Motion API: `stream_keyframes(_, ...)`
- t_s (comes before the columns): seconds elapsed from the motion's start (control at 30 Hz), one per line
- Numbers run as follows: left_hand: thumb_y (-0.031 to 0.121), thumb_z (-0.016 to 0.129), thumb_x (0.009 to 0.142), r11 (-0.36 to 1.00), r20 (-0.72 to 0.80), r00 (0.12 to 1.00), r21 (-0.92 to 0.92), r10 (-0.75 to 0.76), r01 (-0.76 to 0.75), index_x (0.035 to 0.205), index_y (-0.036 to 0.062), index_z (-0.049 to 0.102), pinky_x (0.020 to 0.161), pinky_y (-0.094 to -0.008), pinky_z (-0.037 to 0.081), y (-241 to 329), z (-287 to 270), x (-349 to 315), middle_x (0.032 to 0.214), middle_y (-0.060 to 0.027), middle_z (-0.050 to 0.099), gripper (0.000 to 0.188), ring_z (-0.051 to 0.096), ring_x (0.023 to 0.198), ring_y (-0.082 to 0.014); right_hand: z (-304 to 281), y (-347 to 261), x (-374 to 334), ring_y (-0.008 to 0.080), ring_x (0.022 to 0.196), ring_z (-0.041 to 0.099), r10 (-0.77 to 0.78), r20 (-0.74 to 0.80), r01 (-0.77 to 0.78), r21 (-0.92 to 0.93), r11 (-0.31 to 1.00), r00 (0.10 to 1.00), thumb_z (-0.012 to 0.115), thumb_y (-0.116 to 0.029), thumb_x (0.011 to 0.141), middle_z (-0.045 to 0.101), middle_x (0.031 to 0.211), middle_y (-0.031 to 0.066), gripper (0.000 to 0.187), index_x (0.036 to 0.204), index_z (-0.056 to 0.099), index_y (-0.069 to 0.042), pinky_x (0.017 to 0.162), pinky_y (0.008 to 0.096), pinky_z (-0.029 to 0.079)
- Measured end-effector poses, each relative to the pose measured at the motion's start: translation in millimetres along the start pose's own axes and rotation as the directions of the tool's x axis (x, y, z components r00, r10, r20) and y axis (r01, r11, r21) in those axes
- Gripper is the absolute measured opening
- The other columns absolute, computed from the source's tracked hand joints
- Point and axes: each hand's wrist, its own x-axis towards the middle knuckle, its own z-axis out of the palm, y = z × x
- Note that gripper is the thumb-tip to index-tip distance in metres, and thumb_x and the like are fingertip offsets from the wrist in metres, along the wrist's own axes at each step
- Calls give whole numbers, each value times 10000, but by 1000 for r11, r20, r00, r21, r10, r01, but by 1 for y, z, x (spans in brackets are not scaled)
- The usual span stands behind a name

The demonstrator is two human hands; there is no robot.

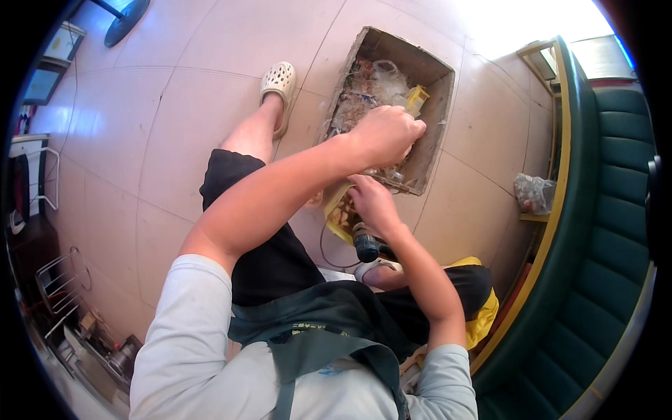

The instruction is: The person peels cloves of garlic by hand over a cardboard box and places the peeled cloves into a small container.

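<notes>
My left hand (387,134) is over a worn grey bin (435,150), its fingers curled closed. Whatever they may hold is hidden beneath the hand. In the bin lie a crumpled clear plastic bag (389,82), a yellow packet (417,100) and mixed scraps. Just nearer to me, my right hand (376,204) is at the edge of a yellow container (339,229), with its fingers bent together. I cannot make out anything between them. Pale, lumpy pieces (343,212) lie in this container. A dark cylindrical object (366,246) is below my right wrist.
A dark green padded bench (616,203) with a yellow frame runs along the right. By its foot sits a filled plastic bag (535,194). Metal racks (61,283) stand at the left. A round black stand base (127,24) rests on the tiled floor (175,126).
</notes>
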Motion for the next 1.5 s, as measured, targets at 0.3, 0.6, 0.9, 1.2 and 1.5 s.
stream_keyframes(0.3,54,682,846,997,165,984,-34,-61,68,1011,58,684,836,-458,559,6,-2,0,915,-155,710,165,689,940,-363,13,48,-23,376,1098,697,179,527,-148,-102,984,831,646,-140,903,738,1148,207,352,1240,730,-83,969,449,541)
stream_keyframes(0.6,-29,640,832,996,-31,1000,-87,-1,-2,1144,50,653,747,-484,569,18,-8,6,978,-176,646,321,690,842,-411,95,84,-1,352,1059,723,309,576,7,-480,877,757,700,-211,836,755,1100,202,312,1091,761,-43,935,445,570)
stream_keyframes(0.9,-19,692,773,998,38,999,-65,30,-27,1135,5,625,759,-465,608,15,-10,5,1118,-227,627,369,719,885,-390,112,82,6,337,1015,743,376,543,-90,-480,873,751,790,-297,742,763,1034,206,363,1002,779,-43,905,449,594)
stream_keyframes(1.2,19,688,829,997,176,982,27,69,-74,1081,48,657,757,-446,598,12,-8,3,1042,-148,666,256,720,918,-347,111,103,8,340,1121,707,245,756,-38,-280,959,607,672,-164,789,745,1206,123,454,1234,746,-214,956,435,571)
stream_keyframes(1.5,51,658,869,993,280,957,58,80,-100,1027,29,658,775,-446,595,10,-4,2,988,-144,681,160,721,935,-342,105,88,6,361,1057,706,188,758,28,-262,965,624,665,-138,811,746,1139,151,397,1199,736,-187,916,451,547)
